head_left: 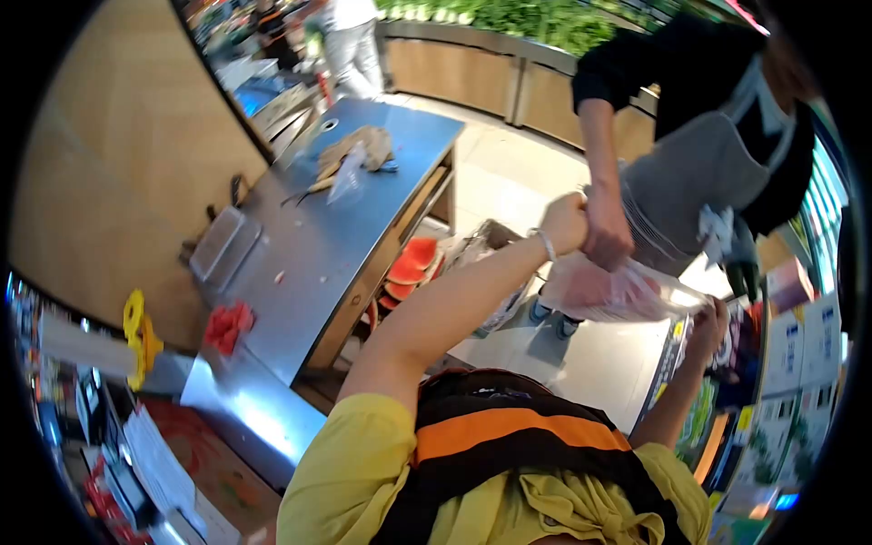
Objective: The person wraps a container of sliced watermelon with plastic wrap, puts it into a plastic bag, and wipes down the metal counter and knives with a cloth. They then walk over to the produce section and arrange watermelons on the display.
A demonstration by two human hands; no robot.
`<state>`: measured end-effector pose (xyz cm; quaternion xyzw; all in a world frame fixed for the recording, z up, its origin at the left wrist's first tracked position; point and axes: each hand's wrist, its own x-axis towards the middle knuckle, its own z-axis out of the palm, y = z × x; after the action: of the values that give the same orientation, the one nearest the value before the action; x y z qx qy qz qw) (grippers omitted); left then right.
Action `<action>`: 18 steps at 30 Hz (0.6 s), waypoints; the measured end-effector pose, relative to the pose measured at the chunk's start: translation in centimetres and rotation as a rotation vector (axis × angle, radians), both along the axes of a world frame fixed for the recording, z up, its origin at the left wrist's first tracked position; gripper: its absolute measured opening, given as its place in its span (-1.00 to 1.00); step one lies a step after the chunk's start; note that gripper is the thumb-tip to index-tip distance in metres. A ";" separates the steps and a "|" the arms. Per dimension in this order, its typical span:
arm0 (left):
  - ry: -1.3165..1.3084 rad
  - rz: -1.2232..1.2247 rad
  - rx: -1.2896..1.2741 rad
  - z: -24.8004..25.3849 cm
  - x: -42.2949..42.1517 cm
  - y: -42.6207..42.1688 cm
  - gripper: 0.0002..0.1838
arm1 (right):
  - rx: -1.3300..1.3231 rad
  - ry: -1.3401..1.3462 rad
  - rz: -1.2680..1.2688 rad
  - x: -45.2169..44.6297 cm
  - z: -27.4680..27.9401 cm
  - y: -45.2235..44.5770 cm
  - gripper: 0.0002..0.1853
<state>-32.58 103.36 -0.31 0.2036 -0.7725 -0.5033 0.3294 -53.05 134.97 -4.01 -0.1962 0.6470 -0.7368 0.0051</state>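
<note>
A clear plastic bag (618, 291) with something reddish inside stretches between my two hands. My left hand (565, 223), a bracelet at its wrist, is closed at the bag's left end. Another person's hand (607, 238) touches it there and also grips the bag, so what exactly lies in my left fingers is partly hidden. My right hand (708, 329) pinches the bag's right end. That person wears dark sleeves and a grey apron (695, 177), and their other hand is near a dark glove-like item (743, 263).
To the left stands a metal-topped table (309, 245) with a brown cloth (359, 150), a clear tray (227, 245) and a red crumpled item (229, 327). Cut watermelon pieces (413, 262) sit on the shelf below. Stacked cartons (799, 345) rise at right. Leafy greens (518, 23) line the back.
</note>
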 end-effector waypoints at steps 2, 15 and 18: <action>-0.018 0.012 -0.064 0.6 -0.3 0.5 -0.82 | -0.063 -0.066 -0.160 0.1 -0.5 -0.2 -0.88; -0.036 -0.339 0.121 -3.3 1.5 -0.5 -0.57 | -0.555 -0.649 0.430 2.0 -16.0 6.5 -0.38; -0.211 -0.292 0.608 -13.7 10.5 -2.9 -0.61 | -0.198 -1.134 0.570 9.8 -20.5 1.7 -0.17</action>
<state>-22.12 100.51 -13.97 0.2305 -0.6382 -0.7282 0.0966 -43.22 136.65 -24.54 0.0602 0.3951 -0.7522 0.5238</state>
